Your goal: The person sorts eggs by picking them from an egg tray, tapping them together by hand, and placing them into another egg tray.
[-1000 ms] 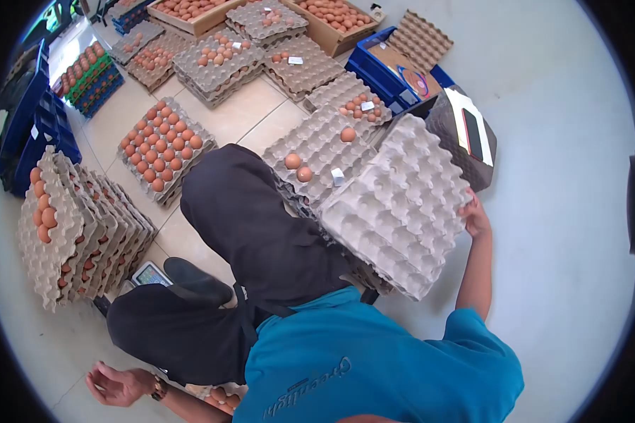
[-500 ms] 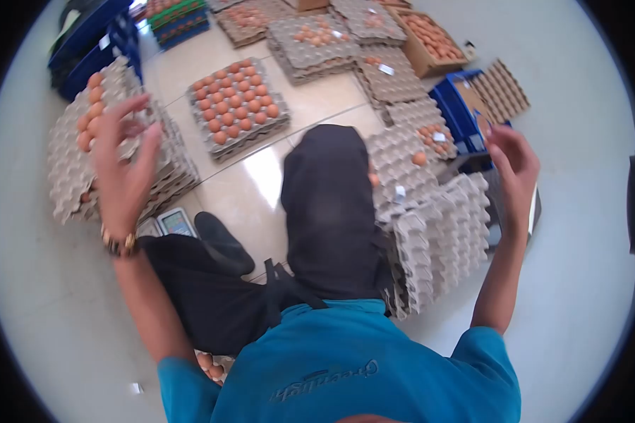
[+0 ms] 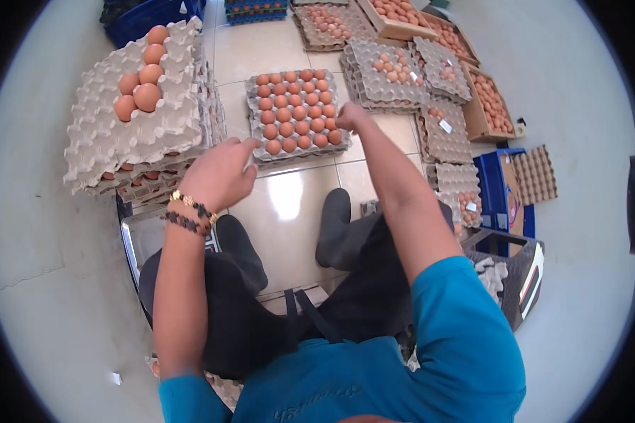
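Note:
A grey pulp egg tray (image 3: 261, 156), filled with brown eggs, tops a short stack on the tiled floor ahead of me. My left hand (image 3: 222, 176) reaches to its near left corner, fingers stretched forward and thumb apart, holding nothing I can see. At the tray's right side is my right hand (image 3: 353, 118), fingers bent loosely with the thumb apart; whether it touches the tray is hard to tell. Left of me rises a tall stack of pulp trays (image 3: 106, 120), its top tray carrying several brown eggs (image 3: 150, 73) in one area.
Partly filled egg trays (image 3: 360, 95) stand in stacks at the back right, beside wooden boxes of eggs (image 3: 490, 106). A blue crate (image 3: 490, 183) is at the right, with a bare tray (image 3: 536, 175) by it. A scale (image 3: 137, 236) sits below the left stack. My boots (image 3: 331, 225) flank the bare tiles.
Both hands have come inward and forward, from wide apart to either side of the full egg tray. My view has shifted, and the upright stack of trays by my right leg no longer shows there.

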Demonstrator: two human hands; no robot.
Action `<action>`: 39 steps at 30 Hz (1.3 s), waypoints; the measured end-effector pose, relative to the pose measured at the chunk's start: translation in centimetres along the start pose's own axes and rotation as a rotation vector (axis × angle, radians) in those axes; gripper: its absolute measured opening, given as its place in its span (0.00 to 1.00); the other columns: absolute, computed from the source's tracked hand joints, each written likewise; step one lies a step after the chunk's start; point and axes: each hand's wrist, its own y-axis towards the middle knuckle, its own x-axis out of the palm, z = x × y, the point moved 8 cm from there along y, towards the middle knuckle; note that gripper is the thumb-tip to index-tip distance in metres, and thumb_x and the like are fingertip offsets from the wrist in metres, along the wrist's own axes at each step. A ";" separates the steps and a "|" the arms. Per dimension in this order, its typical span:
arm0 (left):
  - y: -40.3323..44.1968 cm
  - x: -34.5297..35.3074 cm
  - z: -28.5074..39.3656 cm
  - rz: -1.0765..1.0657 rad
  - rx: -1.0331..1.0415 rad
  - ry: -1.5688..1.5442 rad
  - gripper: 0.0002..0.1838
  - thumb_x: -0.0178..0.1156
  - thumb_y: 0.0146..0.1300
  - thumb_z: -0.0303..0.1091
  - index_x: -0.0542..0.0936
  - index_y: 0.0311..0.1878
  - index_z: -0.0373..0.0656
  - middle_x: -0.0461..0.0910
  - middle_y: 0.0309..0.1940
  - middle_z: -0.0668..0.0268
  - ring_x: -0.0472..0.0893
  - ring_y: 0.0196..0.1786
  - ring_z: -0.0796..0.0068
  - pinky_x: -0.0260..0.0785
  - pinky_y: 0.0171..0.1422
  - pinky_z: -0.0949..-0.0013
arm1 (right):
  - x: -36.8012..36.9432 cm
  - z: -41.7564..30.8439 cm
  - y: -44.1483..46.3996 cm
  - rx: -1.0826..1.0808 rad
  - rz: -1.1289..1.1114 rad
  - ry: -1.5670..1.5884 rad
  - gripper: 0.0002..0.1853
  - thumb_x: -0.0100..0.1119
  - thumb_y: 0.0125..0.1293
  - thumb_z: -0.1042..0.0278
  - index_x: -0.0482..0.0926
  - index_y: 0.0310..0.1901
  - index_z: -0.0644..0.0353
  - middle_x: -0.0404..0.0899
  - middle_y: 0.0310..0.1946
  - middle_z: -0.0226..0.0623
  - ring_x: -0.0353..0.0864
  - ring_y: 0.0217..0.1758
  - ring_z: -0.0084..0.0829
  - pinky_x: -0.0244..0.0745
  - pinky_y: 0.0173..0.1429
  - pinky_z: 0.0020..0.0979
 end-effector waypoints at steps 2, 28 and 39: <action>-0.1 -0.3 -0.2 0.018 -0.029 -0.004 0.19 0.58 0.66 0.33 0.76 0.60 0.41 0.80 0.51 0.50 0.80 0.54 0.49 0.72 0.60 0.53 | 3.7 2.5 1.9 0.182 0.072 0.221 0.30 0.70 0.54 0.54 0.79 0.55 0.64 0.82 0.55 0.53 0.82 0.59 0.47 0.79 0.60 0.41; 1.4 -0.4 0.3 0.000 -0.031 0.010 0.20 0.61 0.65 0.37 0.75 0.58 0.40 0.80 0.43 0.50 0.81 0.48 0.47 0.74 0.53 0.52 | 4.1 -3.5 1.6 0.000 0.333 -0.016 0.14 0.70 0.49 0.63 0.86 0.39 0.56 0.86 0.43 0.45 0.88 0.47 0.43 0.83 0.49 0.41; 1.7 -0.3 -0.1 0.018 -0.007 0.000 0.21 0.60 0.65 0.37 0.75 0.59 0.38 0.80 0.42 0.51 0.81 0.47 0.48 0.74 0.54 0.52 | 1.7 -4.1 2.4 -0.228 0.100 0.137 0.26 0.75 0.43 0.65 0.87 0.49 0.59 0.88 0.38 0.41 0.88 0.39 0.34 0.83 0.42 0.35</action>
